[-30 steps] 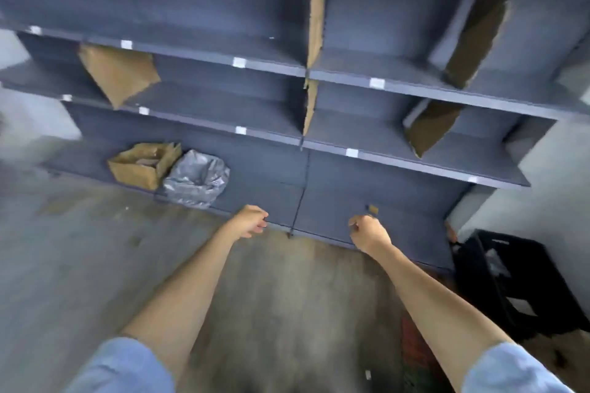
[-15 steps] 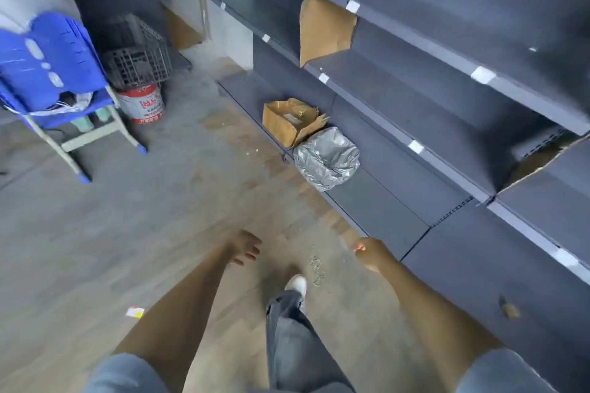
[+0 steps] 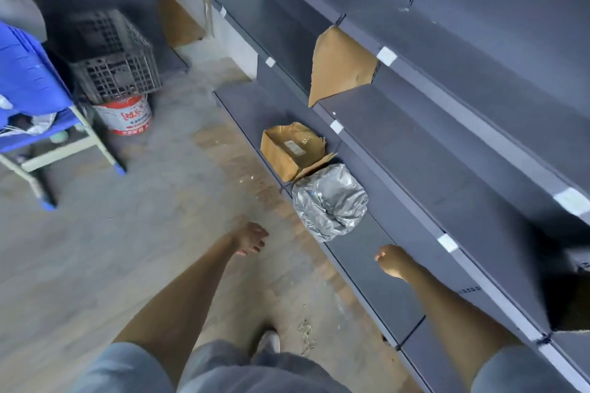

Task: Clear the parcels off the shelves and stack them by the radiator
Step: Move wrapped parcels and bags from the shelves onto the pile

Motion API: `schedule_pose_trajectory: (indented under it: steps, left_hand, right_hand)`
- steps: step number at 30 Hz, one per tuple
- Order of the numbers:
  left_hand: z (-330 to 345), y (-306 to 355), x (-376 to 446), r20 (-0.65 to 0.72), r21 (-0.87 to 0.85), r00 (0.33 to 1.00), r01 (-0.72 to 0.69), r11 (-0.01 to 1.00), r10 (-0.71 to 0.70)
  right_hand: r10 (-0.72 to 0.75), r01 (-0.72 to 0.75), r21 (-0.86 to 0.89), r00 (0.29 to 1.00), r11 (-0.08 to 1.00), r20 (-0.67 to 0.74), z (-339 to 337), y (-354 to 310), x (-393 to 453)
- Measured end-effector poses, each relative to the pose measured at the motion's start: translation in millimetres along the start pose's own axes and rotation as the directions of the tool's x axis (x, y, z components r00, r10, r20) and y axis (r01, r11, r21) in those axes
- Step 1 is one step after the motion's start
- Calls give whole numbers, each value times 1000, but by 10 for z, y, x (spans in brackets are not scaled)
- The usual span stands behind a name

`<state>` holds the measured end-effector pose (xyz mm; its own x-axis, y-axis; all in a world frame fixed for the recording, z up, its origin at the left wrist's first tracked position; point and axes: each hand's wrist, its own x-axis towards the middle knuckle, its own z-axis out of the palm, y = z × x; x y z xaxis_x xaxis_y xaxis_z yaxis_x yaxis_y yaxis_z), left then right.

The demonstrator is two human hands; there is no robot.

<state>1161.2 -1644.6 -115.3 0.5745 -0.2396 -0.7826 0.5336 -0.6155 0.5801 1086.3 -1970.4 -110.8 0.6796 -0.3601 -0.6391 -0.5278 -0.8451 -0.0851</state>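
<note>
Two parcels lie on the bottom shelf (image 3: 376, 271) of the dark grey shelving: a silver-grey plastic bag parcel (image 3: 329, 201) and, just beyond it, a brown cardboard box (image 3: 292, 148) with a white label. My left hand (image 3: 250, 238) hangs over the floor, left of the bag, fingers loosely apart, holding nothing. My right hand (image 3: 394, 262) hovers over the bottom shelf just right of the bag, fingers curled, empty. A brown cardboard divider (image 3: 340, 65) stands between the upper shelves.
At the left stand a blue folding frame (image 3: 28, 83), a dark plastic crate (image 3: 111, 57) and a red-and-white bucket (image 3: 124, 115). My leg and shoe (image 3: 269, 341) are on the grey floor below.
My view has swung left and closer along the shelving; the two parcels now sit nearer. Both hands have moved forward towards the silver bag, still empty.
</note>
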Motion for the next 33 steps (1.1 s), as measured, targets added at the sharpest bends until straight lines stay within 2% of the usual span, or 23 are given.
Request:
schedule_pose_trajectory:
  steps: [2, 6, 12, 17, 19, 21, 23, 25, 28, 30, 33]
  left_hand:
    - [-216, 86, 256, 14, -44, 1000, -10, 999, 11]
    - [-612, 172, 874, -57, -232, 998, -8, 973, -5]
    - [-1149, 275, 1860, -19, -431, 996, 66, 900, -82]
    - [-1504, 150, 2759, -29, -653, 982, 122, 747, -185]
    - [-1519, 37, 3119, -61, -584, 969, 159, 796, -239]
    - [-1475, -190, 3524, -59, -436, 965, 205, 876, -255]
    - [-1405, -499, 4000, -48, -318, 961, 245, 916, -274]
    - [-1301, -761, 4403, -48, -358, 941, 296, 885, -335]
    - [-1149, -974, 4770, -109, -190, 938, 305, 933, -329]
    - [-1045, -1067, 4934, -77, -128, 946, 303, 944, -314]
    - [-909, -1142, 5155, -6, -132, 945, 324, 937, -328]
  right_hand:
    - [-33, 33, 21, 999, 999, 28, -183, -291, 263]
    - [-74, 76, -30, 995, 997, 67, -398, -828, 800]
    - [-18, 23, -41, 993, 999, 120, -368, -1488, 1789]
    - [-17, 40, -88, 971, 995, 240, -96, -2079, 2684]
    - [-27, 54, -97, 967, 994, 254, 75, -2237, 3086]
    - [5, 34, -141, 964, 989, 268, 313, -2279, 3551]
    - [18, 34, -208, 970, 978, 243, 554, -2283, 4085]
    - [24, 32, -258, 977, 966, 211, 780, -2268, 4603]
    - [20, 29, -263, 984, 964, 180, 1063, -2212, 5231]
    - [39, -1, -276, 991, 961, 130, 1225, -2144, 5552]
    - [83, -45, -339, 992, 940, 99, 1475, -2055, 5929]
